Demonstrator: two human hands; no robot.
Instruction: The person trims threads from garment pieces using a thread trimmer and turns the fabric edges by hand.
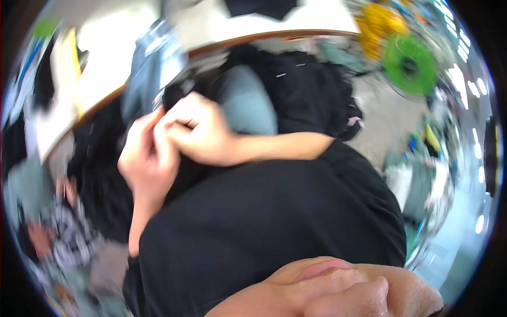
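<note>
My left hand [148,153] and my right hand [203,129] meet in front of my body, left of the middle, with their fingers closed and fingertips together. What they pinch is small and blurred, and I cannot make it out. Just beyond the fingertips is a small dark thing with pale and reddish marks [158,99]. Behind it a grey-blue, shiny piece [153,68] hangs over the edge of the white table [222,24]. Black cloth [100,174] lies below and around the hands. A rounded grey-blue shape [247,100] shows beyond my right wrist.
A heap of black cloth [311,90] lies along the table's near edge. At the far right are a round green fan-like thing [409,64] and a yellow bundle [380,26]. Mixed cloth [422,185] is piled at right. Another person in a checked shirt [74,232] is at lower left.
</note>
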